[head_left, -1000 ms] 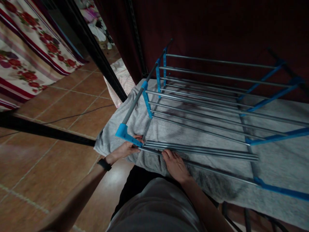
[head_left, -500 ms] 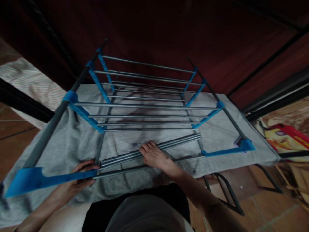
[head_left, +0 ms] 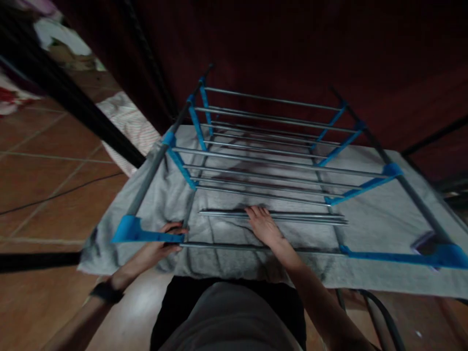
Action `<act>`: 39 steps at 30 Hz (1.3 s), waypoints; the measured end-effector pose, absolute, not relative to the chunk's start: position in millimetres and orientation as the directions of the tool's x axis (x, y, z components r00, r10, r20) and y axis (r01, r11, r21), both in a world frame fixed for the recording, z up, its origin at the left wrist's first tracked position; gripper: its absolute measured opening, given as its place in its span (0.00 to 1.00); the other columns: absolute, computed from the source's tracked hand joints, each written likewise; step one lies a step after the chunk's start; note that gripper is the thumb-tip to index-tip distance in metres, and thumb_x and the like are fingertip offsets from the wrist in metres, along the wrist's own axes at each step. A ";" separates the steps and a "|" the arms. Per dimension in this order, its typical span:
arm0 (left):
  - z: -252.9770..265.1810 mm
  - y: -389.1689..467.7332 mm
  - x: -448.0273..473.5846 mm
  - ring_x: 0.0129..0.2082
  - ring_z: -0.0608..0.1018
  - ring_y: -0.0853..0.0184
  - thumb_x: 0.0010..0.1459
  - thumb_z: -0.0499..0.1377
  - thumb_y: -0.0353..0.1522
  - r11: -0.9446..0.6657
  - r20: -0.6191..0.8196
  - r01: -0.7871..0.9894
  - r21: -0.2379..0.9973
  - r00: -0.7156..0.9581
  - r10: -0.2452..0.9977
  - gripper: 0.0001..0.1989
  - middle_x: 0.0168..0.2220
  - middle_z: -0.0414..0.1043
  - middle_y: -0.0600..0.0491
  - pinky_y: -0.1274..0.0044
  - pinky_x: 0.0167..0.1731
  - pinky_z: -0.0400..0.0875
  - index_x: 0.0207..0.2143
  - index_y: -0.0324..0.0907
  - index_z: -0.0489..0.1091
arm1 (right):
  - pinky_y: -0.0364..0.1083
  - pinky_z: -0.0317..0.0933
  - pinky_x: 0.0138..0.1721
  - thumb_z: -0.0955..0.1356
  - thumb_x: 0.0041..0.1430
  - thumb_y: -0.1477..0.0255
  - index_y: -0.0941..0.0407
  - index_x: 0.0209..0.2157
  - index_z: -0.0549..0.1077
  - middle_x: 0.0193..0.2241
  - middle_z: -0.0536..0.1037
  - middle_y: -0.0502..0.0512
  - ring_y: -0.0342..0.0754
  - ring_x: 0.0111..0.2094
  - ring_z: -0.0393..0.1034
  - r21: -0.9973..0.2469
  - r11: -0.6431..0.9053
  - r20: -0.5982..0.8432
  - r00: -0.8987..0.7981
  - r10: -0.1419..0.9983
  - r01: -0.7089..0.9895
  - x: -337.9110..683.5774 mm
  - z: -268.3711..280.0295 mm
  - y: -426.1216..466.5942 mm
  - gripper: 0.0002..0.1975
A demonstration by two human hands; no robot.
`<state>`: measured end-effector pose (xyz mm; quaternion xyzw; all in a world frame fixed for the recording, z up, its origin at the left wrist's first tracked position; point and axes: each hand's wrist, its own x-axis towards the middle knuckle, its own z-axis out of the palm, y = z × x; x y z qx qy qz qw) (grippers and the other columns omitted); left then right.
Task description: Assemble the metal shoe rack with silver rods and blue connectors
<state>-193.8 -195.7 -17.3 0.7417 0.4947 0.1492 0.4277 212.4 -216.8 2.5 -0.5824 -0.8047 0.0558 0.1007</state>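
Observation:
A rack (head_left: 263, 157) of grey metal tubes joined by blue plastic brackets lies on a grey cloth. My left hand (head_left: 164, 243) pinches the inner end of the front left blue bracket (head_left: 146, 237), where it meets the front crossbar (head_left: 234, 247). Loose metal tubes (head_left: 307, 217) lie in a bundle just behind that crossbar, roughly parallel to it. Over the middle of the bundle is my right hand (head_left: 266, 228), closed, with its fingers curled on the tubes. At the front right is another blue bracket (head_left: 395, 258).
The grey cloth (head_left: 365, 278) covers the surface under the rack. A dark red panel (head_left: 274, 44) rises behind it. Dark metal bars (head_left: 84, 107) cross on the left, beside a striped cloth (head_left: 127, 117) and a tiled floor (head_left: 47, 195) with a thin cable (head_left: 73, 191).
The loose tubes have turned from slanting to nearly parallel with the front crossbar and sit farther from it, my right hand still on them. My view has swung left.

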 end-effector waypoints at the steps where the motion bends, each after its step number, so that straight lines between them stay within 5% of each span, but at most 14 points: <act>1: -14.3 -197.3 -192.5 0.55 0.76 0.52 0.56 0.64 0.43 -0.105 -0.213 0.570 0.815 0.463 0.861 0.30 0.54 0.75 0.43 0.64 0.54 0.73 0.60 0.44 0.66 | 0.59 0.56 0.60 0.64 0.66 0.75 0.59 0.61 0.66 0.55 0.71 0.64 0.56 0.56 0.64 -0.226 0.323 0.124 -0.301 0.945 0.919 210.6 1.1 -220.7 0.22; 8: -5.7 -203.0 -190.8 0.55 0.74 0.55 0.54 0.66 0.37 -0.130 -0.163 0.523 0.843 0.478 0.863 0.22 0.58 0.70 0.45 0.67 0.53 0.74 0.52 0.44 0.74 | 0.52 0.60 0.59 0.58 0.72 0.69 0.55 0.58 0.68 0.53 0.72 0.59 0.51 0.54 0.66 -0.416 0.422 0.068 -0.435 0.898 0.805 153.2 5.1 -274.1 0.18; 13: 4.6 -206.6 -185.4 0.56 0.73 0.56 0.54 0.68 0.37 -0.167 -0.104 0.481 0.861 0.486 0.868 0.21 0.57 0.68 0.45 0.66 0.54 0.72 0.50 0.44 0.75 | 0.54 0.62 0.55 0.62 0.70 0.66 0.57 0.58 0.67 0.50 0.73 0.62 0.56 0.52 0.67 -0.343 0.436 -0.083 -0.489 0.868 0.832 94.1 15.6 -282.8 0.19; 18: 24.7 -214.4 -175.3 0.50 0.76 0.60 0.57 0.66 0.39 -0.026 -0.160 0.373 0.927 0.458 0.874 0.30 0.53 0.72 0.46 0.68 0.49 0.74 0.60 0.45 0.65 | 0.48 0.66 0.47 0.56 0.71 0.75 0.55 0.54 0.69 0.52 0.72 0.62 0.52 0.47 0.71 -0.332 0.419 -0.197 -0.496 0.845 0.845 78.5 26.0 -266.6 0.17; 22: 33.8 -214.9 -179.1 0.54 0.75 0.59 0.62 0.61 0.40 -0.137 -0.080 0.380 0.915 0.502 0.861 0.17 0.51 0.74 0.46 0.67 0.56 0.70 0.49 0.42 0.74 | 0.48 0.66 0.47 0.54 0.66 0.82 0.52 0.65 0.60 0.54 0.72 0.62 0.52 0.49 0.72 -0.324 0.505 -0.234 -0.585 0.777 0.800 86.3 31.1 -264.9 0.29; 25: 35.9 -210.2 -189.0 0.54 0.75 0.59 0.64 0.60 0.41 -0.161 -0.084 0.393 0.905 0.538 0.839 0.15 0.50 0.76 0.47 0.66 0.57 0.68 0.47 0.42 0.76 | 0.50 0.65 0.48 0.54 0.64 0.83 0.49 0.70 0.50 0.56 0.71 0.61 0.53 0.49 0.73 -0.318 0.502 -0.277 -0.585 0.762 0.804 92.1 34.7 -261.4 0.35; 39: 8.1 -215.1 -197.5 0.55 0.76 0.56 0.62 0.61 0.43 -0.158 -0.093 0.486 0.860 0.452 0.887 0.18 0.53 0.76 0.46 0.64 0.58 0.70 0.50 0.43 0.75 | 0.51 0.66 0.49 0.54 0.67 0.79 0.45 0.71 0.47 0.56 0.72 0.61 0.51 0.45 0.75 -0.333 0.464 -0.281 -0.556 0.782 0.821 94.6 33.8 -248.0 0.34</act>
